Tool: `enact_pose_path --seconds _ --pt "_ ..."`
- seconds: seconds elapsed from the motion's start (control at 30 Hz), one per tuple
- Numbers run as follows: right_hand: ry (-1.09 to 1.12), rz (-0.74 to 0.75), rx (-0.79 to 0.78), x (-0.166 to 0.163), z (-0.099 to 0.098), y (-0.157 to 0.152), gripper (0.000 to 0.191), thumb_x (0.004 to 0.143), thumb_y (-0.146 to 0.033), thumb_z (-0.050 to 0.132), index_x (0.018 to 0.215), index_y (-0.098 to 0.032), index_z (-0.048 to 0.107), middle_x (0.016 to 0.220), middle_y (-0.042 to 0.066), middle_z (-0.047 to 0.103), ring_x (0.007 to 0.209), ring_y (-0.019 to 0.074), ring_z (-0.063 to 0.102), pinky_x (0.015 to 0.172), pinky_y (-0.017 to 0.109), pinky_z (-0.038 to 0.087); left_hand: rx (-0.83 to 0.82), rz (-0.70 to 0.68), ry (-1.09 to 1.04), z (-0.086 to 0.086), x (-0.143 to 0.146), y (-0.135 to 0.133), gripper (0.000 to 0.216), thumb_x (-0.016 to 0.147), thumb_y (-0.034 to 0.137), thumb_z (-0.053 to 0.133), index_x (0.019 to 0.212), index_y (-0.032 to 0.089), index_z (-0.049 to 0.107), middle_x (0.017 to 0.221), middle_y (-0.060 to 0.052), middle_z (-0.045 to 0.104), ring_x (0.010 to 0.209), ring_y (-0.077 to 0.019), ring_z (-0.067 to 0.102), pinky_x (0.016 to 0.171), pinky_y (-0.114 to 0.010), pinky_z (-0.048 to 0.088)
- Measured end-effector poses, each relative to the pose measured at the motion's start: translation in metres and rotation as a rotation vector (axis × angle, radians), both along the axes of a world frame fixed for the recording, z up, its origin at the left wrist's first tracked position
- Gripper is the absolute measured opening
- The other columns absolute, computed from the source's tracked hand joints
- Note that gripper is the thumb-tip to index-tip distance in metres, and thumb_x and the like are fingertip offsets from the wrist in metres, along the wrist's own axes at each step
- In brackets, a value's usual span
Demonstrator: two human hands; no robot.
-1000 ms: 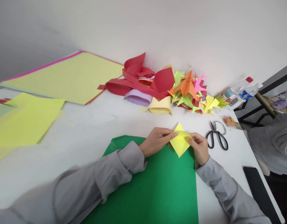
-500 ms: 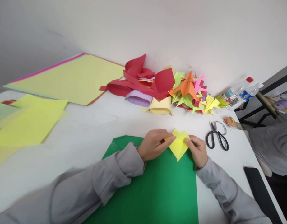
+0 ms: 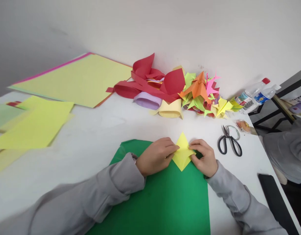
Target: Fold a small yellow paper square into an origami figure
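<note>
A small folded yellow paper (image 3: 182, 156), now a tall diamond with a point at top and bottom, is between my two hands over the green sheet (image 3: 162, 202). My left hand (image 3: 157, 155) pinches its left side, thumb and forefinger meeting near its middle. From the right, my right hand (image 3: 204, 157) grips the side corner between thumb and fingers. Part of each side of the paper is hidden behind the fingertips. Black-handled scissors (image 3: 230, 142) lie slightly open to the right of my right hand, overlapping a roll of tape (image 3: 234, 130).
Large paper sheets (image 3: 74, 80) and loose yellow sheets (image 3: 35, 124) lie to the left. Along the wall are red paper bands (image 3: 142, 86), folded paper figures (image 3: 198, 88) and plastic bottles (image 3: 250, 94). A black flat object (image 3: 277, 202) lies near the right edge, with a person's grey clothing (image 3: 287, 150) beyond.
The yellow paper has gone from a wide heart-like outline to a narrow diamond as its upper part opened upward. Both hands have shifted slightly; the right fingers now pinch its side corner.
</note>
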State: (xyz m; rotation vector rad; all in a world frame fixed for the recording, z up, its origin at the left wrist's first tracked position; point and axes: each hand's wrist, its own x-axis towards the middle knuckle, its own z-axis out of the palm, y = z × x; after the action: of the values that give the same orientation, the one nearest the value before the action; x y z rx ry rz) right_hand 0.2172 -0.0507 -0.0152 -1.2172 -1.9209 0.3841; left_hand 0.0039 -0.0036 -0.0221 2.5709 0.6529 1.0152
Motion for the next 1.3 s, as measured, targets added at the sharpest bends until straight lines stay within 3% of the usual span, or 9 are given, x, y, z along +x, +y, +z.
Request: enact_pose_path --seconds 0.33,0.57,0.8,1.03,1.3 --pt "-0.238 -0.104 -0.076 0.0034 0.0001 -0.0011 0.018 0.066 -0.018 0.061 0.084 -0.021 0.06 0.105 0.01 0.058 0.102 0.0283 0.056 0.086 0.046 0.042 -0.082 0.03 0.065 0.0091 0.0002 0.0039 0.018 0.078 0.006 0.05 0.082 0.014 0.065 0.068 -0.005 0.065 0.07 -0.0176 0.056 0.063 -0.029 0.048" --pt "-0.288 -0.057 -0.093 0.0046 0.0007 -0.0024 0.03 0.064 -0.018 0.056 0.093 -0.021 0.061 0.115 0.011 0.052 0.106 0.029 0.053 0.087 0.047 0.041 -0.019 -0.025 0.041 0.0065 -0.0022 0.0031 0.031 0.074 0.002 0.049 0.1 0.013 0.062 0.094 -0.008 0.07 0.08 -0.0191 0.057 0.074 -0.034 0.051" --pt "-0.325 -0.015 -0.021 0.0059 -0.0006 -0.0024 0.038 0.068 -0.017 0.055 0.104 -0.022 0.064 0.118 0.011 0.055 0.109 0.0298 0.052 0.086 0.048 0.043 0.049 0.003 0.096 0.0087 -0.003 0.0006 0.031 0.077 0.006 0.05 0.105 0.012 0.061 0.092 -0.009 0.07 0.081 -0.0209 0.058 0.075 -0.037 0.052" --pt "-0.318 0.034 0.134 0.0052 -0.002 -0.0025 0.029 0.079 -0.013 0.053 0.102 -0.025 0.067 0.105 0.008 0.063 0.1 0.0246 0.057 0.083 0.044 0.047 0.037 0.099 0.045 0.0115 -0.0022 -0.0016 0.032 0.077 0.02 0.058 0.107 0.008 0.06 0.098 -0.014 0.068 0.085 -0.0241 0.057 0.076 -0.04 0.052" --pt "-0.288 0.076 0.136 0.0056 -0.0032 -0.0014 0.026 0.075 -0.012 0.054 0.095 -0.023 0.066 0.103 0.007 0.066 0.098 0.0243 0.059 0.082 0.044 0.049 -0.043 0.063 0.116 0.0078 -0.0021 -0.0014 0.025 0.072 0.012 0.055 0.094 0.014 0.065 0.103 -0.011 0.066 0.092 -0.0244 0.055 0.082 -0.042 0.048"
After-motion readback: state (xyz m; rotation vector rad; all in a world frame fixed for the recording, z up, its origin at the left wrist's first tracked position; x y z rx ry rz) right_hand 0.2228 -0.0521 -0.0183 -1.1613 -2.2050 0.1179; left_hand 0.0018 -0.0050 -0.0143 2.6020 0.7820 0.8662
